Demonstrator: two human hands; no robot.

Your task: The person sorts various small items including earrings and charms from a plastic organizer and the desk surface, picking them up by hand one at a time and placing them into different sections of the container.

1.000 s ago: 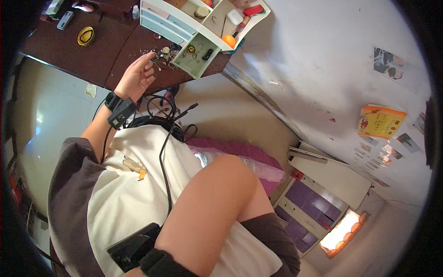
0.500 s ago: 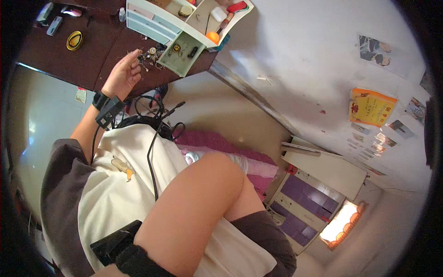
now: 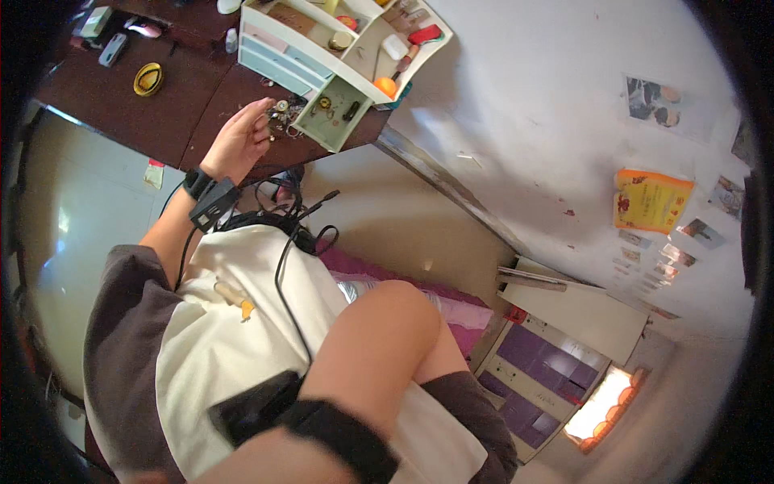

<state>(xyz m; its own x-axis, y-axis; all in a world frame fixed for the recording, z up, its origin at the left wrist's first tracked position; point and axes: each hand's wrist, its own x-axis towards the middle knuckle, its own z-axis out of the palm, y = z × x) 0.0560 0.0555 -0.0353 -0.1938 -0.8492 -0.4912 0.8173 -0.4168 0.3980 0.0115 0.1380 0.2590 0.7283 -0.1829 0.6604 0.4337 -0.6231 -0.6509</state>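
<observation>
I was in what looked like a room in a home: photographs [image 3: 651,102] and an orange-and-yellow sheet [image 3: 651,206] hung on the scuffed wall [image 3: 532,105], a purple-panelled cabinet [image 3: 532,348] stood beyond, and trinkets [image 3: 282,119] lay beside a pastel drawer organizer [image 3: 278,66] on the dark table [image 3: 189,109].

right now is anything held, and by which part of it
Cannot tell: the left hand is at the trinket pile, any grip too small to see; the right hand is blurred and cropped.
</observation>
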